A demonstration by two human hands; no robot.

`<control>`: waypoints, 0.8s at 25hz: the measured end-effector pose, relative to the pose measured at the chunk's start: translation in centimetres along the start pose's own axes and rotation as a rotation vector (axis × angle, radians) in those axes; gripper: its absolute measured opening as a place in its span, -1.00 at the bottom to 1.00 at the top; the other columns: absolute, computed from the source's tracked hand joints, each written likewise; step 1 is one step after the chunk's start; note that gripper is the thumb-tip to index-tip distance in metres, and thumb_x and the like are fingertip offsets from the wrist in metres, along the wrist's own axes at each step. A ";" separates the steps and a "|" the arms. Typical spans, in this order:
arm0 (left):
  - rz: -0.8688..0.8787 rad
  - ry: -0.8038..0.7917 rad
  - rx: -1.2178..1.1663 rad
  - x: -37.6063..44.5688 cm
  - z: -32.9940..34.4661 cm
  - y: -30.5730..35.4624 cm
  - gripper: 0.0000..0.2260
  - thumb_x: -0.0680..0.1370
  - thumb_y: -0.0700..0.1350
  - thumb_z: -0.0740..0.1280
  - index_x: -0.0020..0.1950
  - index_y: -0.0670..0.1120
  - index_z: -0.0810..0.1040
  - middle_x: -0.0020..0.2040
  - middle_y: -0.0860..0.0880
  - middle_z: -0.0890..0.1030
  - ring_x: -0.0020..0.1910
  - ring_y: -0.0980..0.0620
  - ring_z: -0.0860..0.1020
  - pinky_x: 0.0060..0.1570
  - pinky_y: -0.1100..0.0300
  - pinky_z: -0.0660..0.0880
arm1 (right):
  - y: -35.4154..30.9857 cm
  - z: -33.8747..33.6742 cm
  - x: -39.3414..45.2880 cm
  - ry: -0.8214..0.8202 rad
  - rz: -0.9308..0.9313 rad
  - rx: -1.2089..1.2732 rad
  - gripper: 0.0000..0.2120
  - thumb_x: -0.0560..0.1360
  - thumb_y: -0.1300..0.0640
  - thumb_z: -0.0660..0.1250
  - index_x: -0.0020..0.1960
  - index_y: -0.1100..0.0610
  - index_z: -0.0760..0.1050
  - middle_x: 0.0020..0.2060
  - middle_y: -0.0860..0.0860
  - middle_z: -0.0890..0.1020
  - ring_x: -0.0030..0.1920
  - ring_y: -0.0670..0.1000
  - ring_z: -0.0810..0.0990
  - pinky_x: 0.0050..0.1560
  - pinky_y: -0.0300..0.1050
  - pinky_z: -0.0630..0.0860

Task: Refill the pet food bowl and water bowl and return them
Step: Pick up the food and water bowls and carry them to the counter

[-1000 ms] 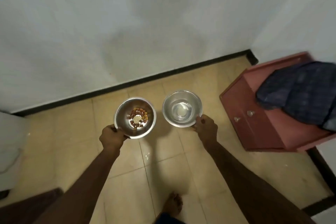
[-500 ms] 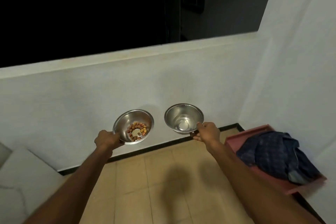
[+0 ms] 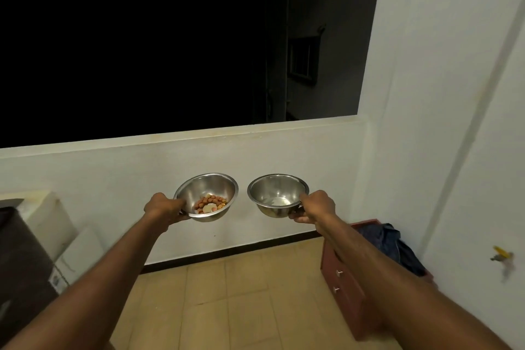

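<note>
- Filling the upper half of the view, a dark opening (image 3: 142, 45) sits above a low white wall (image 3: 113, 179), whose flat ledge runs from the left edge to a white side wall (image 3: 443, 93) on the right.
- Beige floor tiles (image 3: 241, 307) spread below, edged by a dark skirting line at the base of the low wall.
- A dark cabinet (image 3: 20, 258) stands at the left edge, with pale slabs leaning against the wall behind it.
- A red-brown drawer unit (image 3: 343, 287) stands in the right corner, with dark blue cloth (image 3: 395, 244) heaped on top.
- Both bare forearms reach forward from the bottom corners, well apart from each other.
- The left hand (image 3: 163, 207) is closed on the near rim of the food bowl (image 3: 210, 186), thumb over the edge, holding it in the air in front of the low wall; the bowl tilts slightly toward the camera.
- The right hand (image 3: 316, 206) is clamped on the near right rim of the water bowl (image 3: 272, 189), fingers curled under it, at about the same height, just beside the food bowl but not touching it.
- Brown and orange kibble (image 3: 211, 203) lies in the bottom of the food bowl.
- A pale glint shows at the bottom of the water bowl; I cannot tell how much water it holds.
- A small yellow-handled tap (image 3: 501, 254) juts from the side wall.
</note>
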State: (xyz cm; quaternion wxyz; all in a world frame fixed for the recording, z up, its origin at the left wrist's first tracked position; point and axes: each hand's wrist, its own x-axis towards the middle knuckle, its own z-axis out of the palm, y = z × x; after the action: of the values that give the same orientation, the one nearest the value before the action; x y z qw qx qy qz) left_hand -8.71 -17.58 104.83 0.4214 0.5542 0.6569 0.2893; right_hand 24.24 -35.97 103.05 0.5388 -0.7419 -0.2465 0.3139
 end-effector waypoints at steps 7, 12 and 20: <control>0.051 0.001 0.034 -14.1 -7.9 -0.7 -0.75 0.55 -0.19 0.54 0.09 -0.31 0.57 -0.01 -0.32 0.76 -0.02 -0.25 0.80 0.22 -0.18 0.70 | -1.3 -5.9 -16.7 -0.011 -0.042 0.030 -0.79 0.68 0.24 0.30 0.20 0.38 0.55 -0.11 0.34 0.76 -0.25 0.23 0.82 -0.32 -0.01 0.74; 0.111 -0.029 0.076 -23.3 -11.4 -2.7 -0.69 0.50 -0.17 0.57 0.10 -0.31 0.59 -0.02 -0.33 0.76 0.00 -0.28 0.79 0.20 -0.23 0.70 | -1.0 -10.8 -27.3 -0.020 -0.064 0.074 -0.76 0.69 0.23 0.28 0.19 0.43 0.53 -0.20 0.35 0.75 -0.31 0.20 0.81 -0.37 -0.05 0.71; 0.163 -0.068 0.119 -47.6 -11.2 -10.6 -0.79 0.58 -0.18 0.49 0.08 -0.29 0.56 -0.07 -0.27 0.75 -0.13 -0.15 0.77 -0.10 0.03 0.67 | 7.3 -21.0 -46.7 0.006 -0.009 0.100 -0.72 0.71 0.26 0.23 0.13 0.52 0.52 -0.34 0.32 0.72 -0.36 0.16 0.78 -0.36 -0.04 0.73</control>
State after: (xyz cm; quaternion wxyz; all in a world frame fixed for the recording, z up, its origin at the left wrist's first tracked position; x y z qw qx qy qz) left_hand -22.16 -65.15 112.32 0.3849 0.6391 0.6112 0.2643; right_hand 7.97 -84.54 110.04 0.5774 -0.7139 -0.2321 0.3211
